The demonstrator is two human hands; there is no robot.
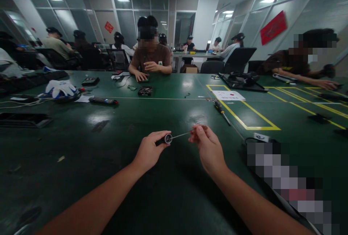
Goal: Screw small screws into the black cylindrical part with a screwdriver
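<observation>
Near the middle of the green table, my left hand (149, 150) is wrapped round a dark cylindrical object (168, 139), whose round, light-rimmed end faces me. A thin, pale metal rod (179, 135) runs from that end towards the right. My right hand (208, 144) pinches the rod's far end between thumb and fingers. What lies inside the cylinder is too small to tell. Both hands are held above the table.
A screwdriver (223, 112) lies beyond my right hand, near a white paper (228, 95) and yellow tape (262, 129). White gloves (61, 88) and a dark pen-like tool (103, 101) are at the left. A person (150, 55) sits opposite; another leans in at the right.
</observation>
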